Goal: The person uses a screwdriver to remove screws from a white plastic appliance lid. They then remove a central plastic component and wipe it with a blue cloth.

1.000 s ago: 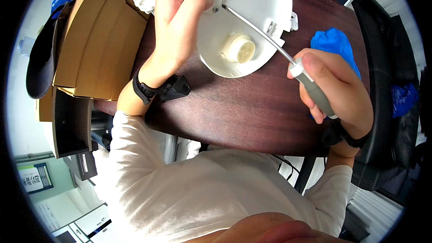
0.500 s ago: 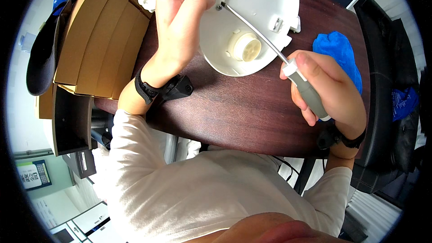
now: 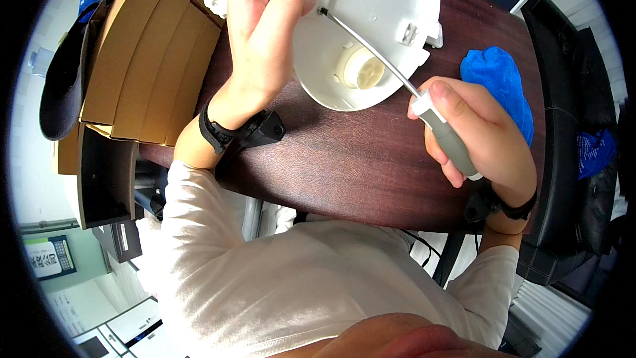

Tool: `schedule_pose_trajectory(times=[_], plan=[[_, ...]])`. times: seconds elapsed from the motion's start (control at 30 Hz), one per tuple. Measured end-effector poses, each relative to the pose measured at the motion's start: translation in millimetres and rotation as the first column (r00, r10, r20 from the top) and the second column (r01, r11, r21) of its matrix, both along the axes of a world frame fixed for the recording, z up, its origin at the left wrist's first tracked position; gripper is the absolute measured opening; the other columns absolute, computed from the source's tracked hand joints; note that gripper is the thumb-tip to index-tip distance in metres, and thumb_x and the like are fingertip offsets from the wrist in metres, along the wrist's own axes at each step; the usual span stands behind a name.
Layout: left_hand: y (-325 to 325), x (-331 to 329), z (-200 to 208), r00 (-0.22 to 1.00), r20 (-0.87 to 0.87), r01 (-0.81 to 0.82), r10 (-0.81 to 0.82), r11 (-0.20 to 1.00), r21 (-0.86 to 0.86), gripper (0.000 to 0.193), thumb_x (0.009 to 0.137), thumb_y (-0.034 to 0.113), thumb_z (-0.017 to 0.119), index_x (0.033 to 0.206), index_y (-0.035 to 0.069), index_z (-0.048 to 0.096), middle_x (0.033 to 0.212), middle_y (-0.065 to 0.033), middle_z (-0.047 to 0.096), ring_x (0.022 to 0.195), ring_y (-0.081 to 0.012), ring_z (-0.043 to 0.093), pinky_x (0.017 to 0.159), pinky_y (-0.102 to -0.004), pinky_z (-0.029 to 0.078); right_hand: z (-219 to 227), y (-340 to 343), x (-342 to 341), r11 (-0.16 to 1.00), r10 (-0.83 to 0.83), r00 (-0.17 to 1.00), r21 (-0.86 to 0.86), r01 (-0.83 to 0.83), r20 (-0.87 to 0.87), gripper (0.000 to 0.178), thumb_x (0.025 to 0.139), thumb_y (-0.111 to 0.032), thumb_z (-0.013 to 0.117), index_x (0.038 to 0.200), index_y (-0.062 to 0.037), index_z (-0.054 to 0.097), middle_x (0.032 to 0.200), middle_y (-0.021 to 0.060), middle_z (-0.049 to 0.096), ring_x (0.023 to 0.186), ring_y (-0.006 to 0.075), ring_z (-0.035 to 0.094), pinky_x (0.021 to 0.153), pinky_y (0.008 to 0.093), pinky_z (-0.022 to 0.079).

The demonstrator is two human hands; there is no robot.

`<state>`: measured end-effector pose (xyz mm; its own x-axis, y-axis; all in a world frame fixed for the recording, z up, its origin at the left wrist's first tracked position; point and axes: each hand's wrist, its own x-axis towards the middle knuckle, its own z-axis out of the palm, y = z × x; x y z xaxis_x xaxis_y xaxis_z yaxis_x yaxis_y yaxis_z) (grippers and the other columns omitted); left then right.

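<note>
- Right hand (image 3: 483, 136) curling tight around the grey handle of a screwdriver (image 3: 434, 119), its tip meeting the white round housing (image 3: 371, 26) near the upper rim.
- Left hand (image 3: 262, 40) clasping that housing's left edge, propping it tilted on the dark wooden table (image 3: 344, 166).
- Lying just beside: blue cloth (image 3: 500, 86) to the right, stacked cardboard boxes (image 3: 142, 59) to the left.

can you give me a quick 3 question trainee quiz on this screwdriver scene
1. True or false: the right hand grips the screwdriver by its grey handle.
2. What does the left hand hold? A) blue cloth B) white round housing C) cardboard box
3. Fill in: the blue cloth lies on the dark wooden ____, by the right hand.

Key: 1 true. 2 B, the white round housing. 3 table.
</note>
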<state>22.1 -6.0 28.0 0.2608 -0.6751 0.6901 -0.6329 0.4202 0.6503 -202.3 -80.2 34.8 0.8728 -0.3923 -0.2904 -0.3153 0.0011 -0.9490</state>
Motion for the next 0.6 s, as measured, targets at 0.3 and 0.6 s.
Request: schedule_pose_trajectory(times=[0.3, 0.6], plan=[[-7, -14, 16, 0.926, -0.332, -0.135, 0.18, 0.979, 0.156, 0.065, 0.061, 0.009, 0.046, 0.123, -0.011, 0.046, 0.117, -0.0193, 0.057, 0.112, -0.0252, 0.051, 0.099, -0.0314, 0.036, -6, 3, 3, 1.0, 0.009, 1.0, 0.019, -0.009, -0.026, 0.041, 0.102, -0.032, 0.027, 0.095, -0.0009, 0.053, 0.054, 0.0029, 0.052, 0.036, 0.0069, 0.045, 0.037, 0.019, 0.036], [6, -7, 4, 0.999, 0.052, 0.007, -0.015, 0.989, 0.148, 0.058, 0.069, 0.018, 0.039, 0.12, -0.006, 0.055, 0.11, -0.0159, 0.062, 0.102, -0.0202, 0.057, 0.091, -0.027, 0.042, -5, 6, -10, 0.232, -0.11, 0.989, -0.965, 0.121, 0.098, 0.019, 0.081, -0.018, 0.067, 0.096, -0.0084, 0.062, 0.069, 0.0118, 0.06, 0.057, 0.0275, 0.057, 0.05, 0.0318, 0.042]])
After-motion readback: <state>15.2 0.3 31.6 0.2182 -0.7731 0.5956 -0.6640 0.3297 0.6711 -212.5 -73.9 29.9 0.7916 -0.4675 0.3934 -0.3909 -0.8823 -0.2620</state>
